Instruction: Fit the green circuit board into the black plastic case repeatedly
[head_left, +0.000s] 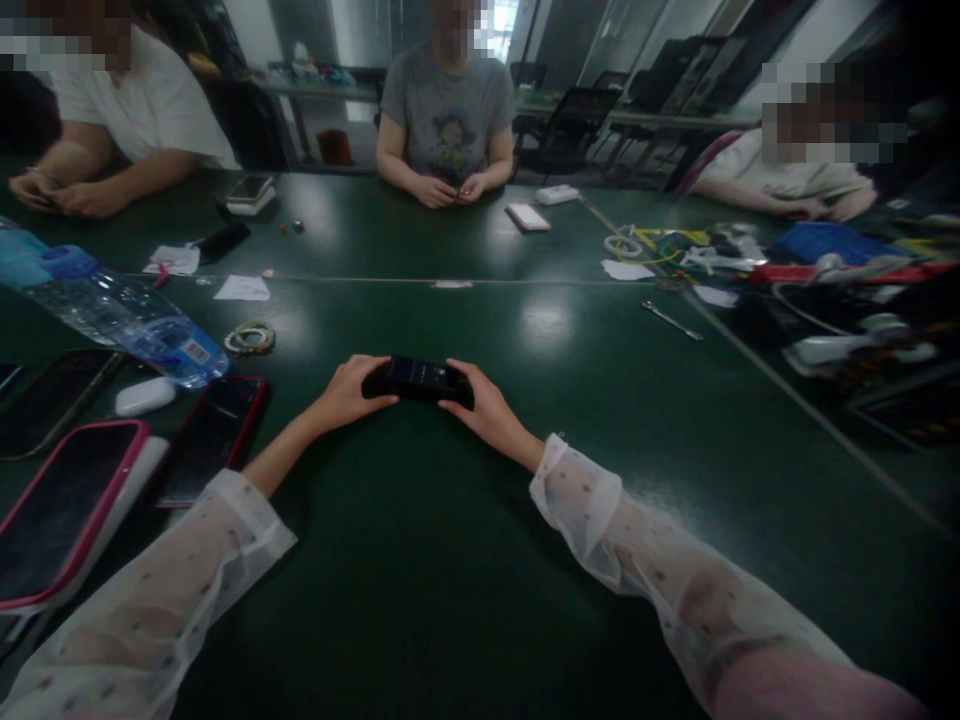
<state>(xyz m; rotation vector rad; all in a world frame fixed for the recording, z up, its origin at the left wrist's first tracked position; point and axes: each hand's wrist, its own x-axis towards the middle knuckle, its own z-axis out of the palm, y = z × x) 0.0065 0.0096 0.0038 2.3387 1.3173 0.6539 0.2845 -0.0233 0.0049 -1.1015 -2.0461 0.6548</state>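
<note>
A black device (420,378) with a small screen and light markings on its face lies across the middle of the view, on or just above the dark green table (420,560). My left hand (351,392) grips its left end, with fingers behind and thumb in front. Around the right end, my right hand (484,400) is closed in the same way. Parts of both ends are covered by my fingers.
Phones (214,435), a white case (145,397) and a water bottle (135,320) are at left. A bracelet (250,338) lies beyond them. Cables (660,245) and a wrench (673,320) are at right. Three people sit across the table.
</note>
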